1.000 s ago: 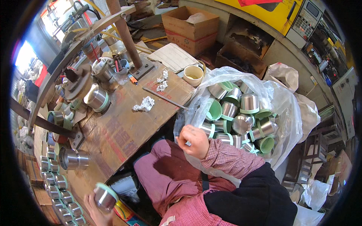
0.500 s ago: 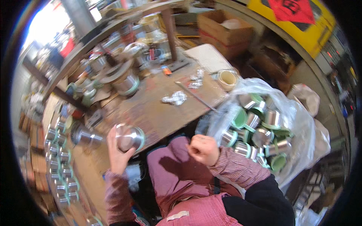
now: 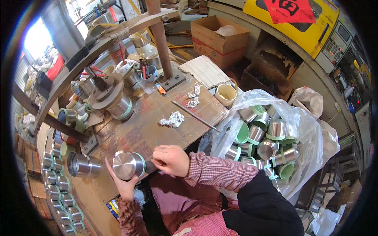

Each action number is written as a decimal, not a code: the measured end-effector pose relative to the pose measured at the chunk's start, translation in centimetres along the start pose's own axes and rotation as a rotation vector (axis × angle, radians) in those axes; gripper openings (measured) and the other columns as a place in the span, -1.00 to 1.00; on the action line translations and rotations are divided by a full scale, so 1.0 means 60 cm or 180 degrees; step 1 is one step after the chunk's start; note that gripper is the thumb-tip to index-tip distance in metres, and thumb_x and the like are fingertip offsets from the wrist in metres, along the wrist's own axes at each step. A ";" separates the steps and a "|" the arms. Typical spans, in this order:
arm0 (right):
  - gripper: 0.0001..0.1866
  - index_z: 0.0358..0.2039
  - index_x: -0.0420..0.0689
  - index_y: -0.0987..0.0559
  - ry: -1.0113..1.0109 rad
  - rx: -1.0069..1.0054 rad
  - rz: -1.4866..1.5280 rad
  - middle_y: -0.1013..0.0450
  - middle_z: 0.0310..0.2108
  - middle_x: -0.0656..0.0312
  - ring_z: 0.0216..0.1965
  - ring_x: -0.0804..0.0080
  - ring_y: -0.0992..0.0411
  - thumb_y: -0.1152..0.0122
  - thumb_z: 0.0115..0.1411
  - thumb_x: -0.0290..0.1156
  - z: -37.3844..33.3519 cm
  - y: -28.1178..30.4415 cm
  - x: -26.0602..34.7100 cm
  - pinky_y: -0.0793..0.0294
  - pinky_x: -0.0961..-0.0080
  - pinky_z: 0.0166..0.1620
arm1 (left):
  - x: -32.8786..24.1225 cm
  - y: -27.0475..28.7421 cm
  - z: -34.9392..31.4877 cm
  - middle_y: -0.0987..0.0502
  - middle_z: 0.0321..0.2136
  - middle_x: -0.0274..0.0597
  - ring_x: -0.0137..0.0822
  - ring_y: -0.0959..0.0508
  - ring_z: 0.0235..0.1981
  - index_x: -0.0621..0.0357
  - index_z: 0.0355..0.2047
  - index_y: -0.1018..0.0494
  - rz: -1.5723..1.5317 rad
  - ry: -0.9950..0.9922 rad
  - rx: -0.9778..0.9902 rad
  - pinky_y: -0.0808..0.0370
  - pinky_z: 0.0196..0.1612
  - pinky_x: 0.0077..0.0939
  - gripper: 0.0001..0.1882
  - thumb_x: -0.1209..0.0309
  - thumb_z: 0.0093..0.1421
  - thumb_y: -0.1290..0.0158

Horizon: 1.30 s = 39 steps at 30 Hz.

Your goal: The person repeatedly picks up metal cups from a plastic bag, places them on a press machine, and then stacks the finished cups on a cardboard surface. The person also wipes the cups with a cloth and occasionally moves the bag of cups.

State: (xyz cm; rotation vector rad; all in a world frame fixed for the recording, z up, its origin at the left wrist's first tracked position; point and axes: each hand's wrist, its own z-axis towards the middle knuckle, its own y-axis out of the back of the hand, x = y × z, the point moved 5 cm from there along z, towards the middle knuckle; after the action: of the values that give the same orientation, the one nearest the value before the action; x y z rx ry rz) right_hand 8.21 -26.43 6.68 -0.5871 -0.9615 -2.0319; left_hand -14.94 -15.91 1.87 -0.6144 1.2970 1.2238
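A brushed-steel cup (image 3: 124, 165) with a pale green band round its rim lies on its side near the table's front edge, its round base toward me. My left hand (image 3: 125, 187) grips it from below, thumb on one side and fingers on the other. Just right of the green band is my right hand (image 3: 172, 160), its fingers curled together; whatever they pinch, if anything, is hidden. Left of the held cup lies a larger steel cylinder (image 3: 83, 165). Beyond, a press with a round plate stands over another green-rimmed steel cup (image 3: 120, 108).
A clear plastic bag (image 3: 315, 157) full of green-rimmed steel cups stands at right. Rows of similar cups (image 3: 63, 183) line the far left. On the table (image 3: 138, 129) lie a metal rod (image 3: 195, 115), crumpled foil (image 3: 172, 119) and an orange lighter (image 3: 160, 89); a cream tub (image 3: 225, 95) stands behind.
My right hand has moved left and away from my body, from over my lap to beside the held cup. My left hand keeps its grip on the cup. The view has shifted somewhat.
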 end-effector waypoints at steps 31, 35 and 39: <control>0.14 0.43 -0.21 -0.09 -0.1488 -0.1564 0.1425 -0.21 0.31 0.02 0.31 0.19 -0.25 -0.58 -0.11 -0.44 0.027 0.076 -0.095 -0.26 0.28 0.33 | 0.046 -0.141 0.390 -0.21 0.30 0.10 -0.09 -0.33 0.28 0.33 0.46 0.26 -0.0828 -0.0771 -0.0661 -0.28 0.35 -0.27 0.37 0.45 -0.17 -0.51; 0.15 0.45 -0.16 -0.08 -0.1411 -0.1943 0.0794 -0.17 0.36 0.04 0.33 0.14 -0.24 -0.56 -0.13 -0.46 -0.146 0.182 -0.040 -0.24 0.22 0.36 | 0.069 -0.135 0.389 -0.16 0.34 0.28 0.10 -0.27 0.32 0.36 0.45 0.17 0.0100 -0.0182 -0.0793 -0.23 0.38 -0.18 0.30 0.29 -0.12 -0.49; -0.02 0.41 -0.14 -0.19 -0.1795 -0.2423 -0.1038 -0.16 0.38 0.03 0.38 0.11 -0.17 -0.49 -0.02 -0.47 -0.335 0.313 0.012 -0.20 0.17 0.38 | 0.022 -0.121 0.290 -0.04 0.38 0.28 0.16 -0.03 0.41 0.35 0.45 0.17 0.0945 -0.0157 -0.0844 0.02 0.46 -0.01 0.18 0.25 0.02 -0.38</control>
State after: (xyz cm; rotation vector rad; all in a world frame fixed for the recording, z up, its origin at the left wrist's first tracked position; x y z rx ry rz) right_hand 21.69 -50.14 2.99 -1.5543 -0.5651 -2.5853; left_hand -1.98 -2.21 2.83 -0.5881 1.2232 1.6636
